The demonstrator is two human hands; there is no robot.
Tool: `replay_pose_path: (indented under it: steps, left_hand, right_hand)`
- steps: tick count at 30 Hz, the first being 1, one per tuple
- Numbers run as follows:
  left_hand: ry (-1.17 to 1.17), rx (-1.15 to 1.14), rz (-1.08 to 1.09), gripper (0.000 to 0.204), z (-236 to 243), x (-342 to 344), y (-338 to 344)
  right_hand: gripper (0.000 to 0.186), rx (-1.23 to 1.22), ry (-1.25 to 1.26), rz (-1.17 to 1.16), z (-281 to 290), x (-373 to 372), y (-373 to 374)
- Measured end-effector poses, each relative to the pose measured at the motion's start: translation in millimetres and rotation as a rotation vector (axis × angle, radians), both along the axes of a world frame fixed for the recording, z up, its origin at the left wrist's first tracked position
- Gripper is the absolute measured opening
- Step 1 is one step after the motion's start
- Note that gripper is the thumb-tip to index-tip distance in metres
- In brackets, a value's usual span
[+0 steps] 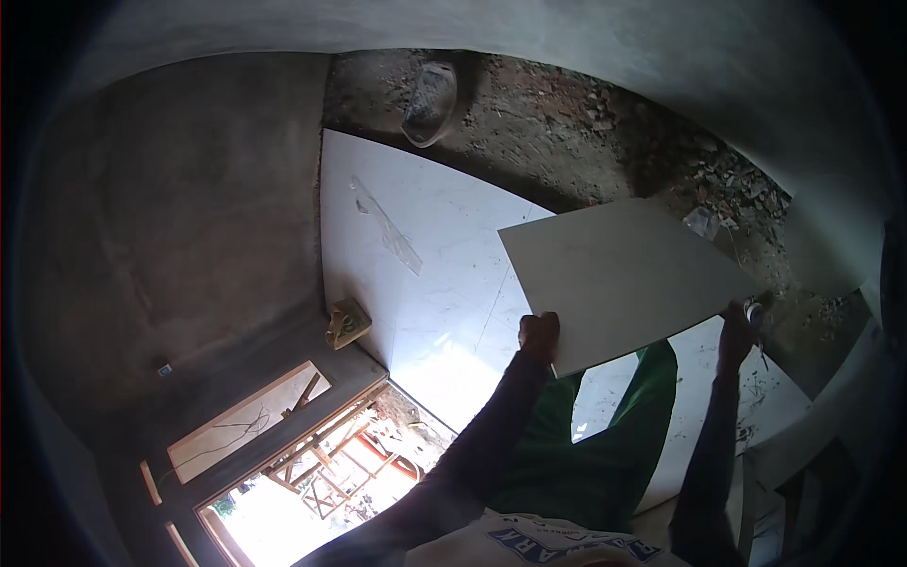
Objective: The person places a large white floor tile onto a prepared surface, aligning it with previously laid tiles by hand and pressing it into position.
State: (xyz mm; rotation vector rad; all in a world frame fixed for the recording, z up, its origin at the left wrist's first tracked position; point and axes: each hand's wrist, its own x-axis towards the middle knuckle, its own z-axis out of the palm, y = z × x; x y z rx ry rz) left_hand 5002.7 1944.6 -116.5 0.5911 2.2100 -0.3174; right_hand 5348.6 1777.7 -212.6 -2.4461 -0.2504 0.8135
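A large, flat, square grey tile (624, 279) is raised in front of my legs, one corner toward the bare ground. My left hand (539, 336) grips its near left edge, fingers wrapped round the rim. At the right corner my right hand (735, 338) is closed on the tile, its fingers partly in shadow. Beside that hand shows a small round whitish thing (753, 313), whose kind I cannot make out. Below the tile lies a floor of glossy white tiles (425, 203), partly hidden by the raised tile and my green trousers (576, 472).
Beyond the white floor is rough dirt (539, 123) with a shallow basin (431, 102) and rubble (737, 189). A clear plastic strip (385, 225) lies on the tiles. A cardboard box (349, 322) stands by the wall. The bright doorway (321, 472) shows wooden trestles outside.
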Motion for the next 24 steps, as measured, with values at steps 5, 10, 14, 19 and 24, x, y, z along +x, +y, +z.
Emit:
replay_pose_path:
  steps: [5, 10, 14, 19, 24]
  left_hand:
    - [-0.054, -0.023, 0.087, 0.052, 29.9, 58.9, -7.0]
    - [-0.312, 0.164, 0.223, 0.047, 72.4, 90.3, -57.7]
    - [-0.501, 0.197, 0.283, 0.038, 54.0, 98.4, -87.6]
    - [-0.531, 0.030, -0.166, 0.034, -4.1, 74.5, -103.2]
    - [-0.827, 0.322, -0.580, 0.027, -54.7, -0.8, -85.3]
  right_hand:
    - [0.050, 0.363, 1.185, -0.683, 108.8, -101.3, -15.9]
    - [0.046, 0.614, 0.561, -0.072, 101.0, -139.3, -8.1]
    - [0.052, 0.469, 0.179, 0.121, 58.6, -133.7, -40.4]
    - [0.043, 0.447, 0.568, -0.324, 39.6, -116.0, -72.5]
    - [0.044, 0.140, 0.245, 0.510, 54.3, -81.7, -75.0]
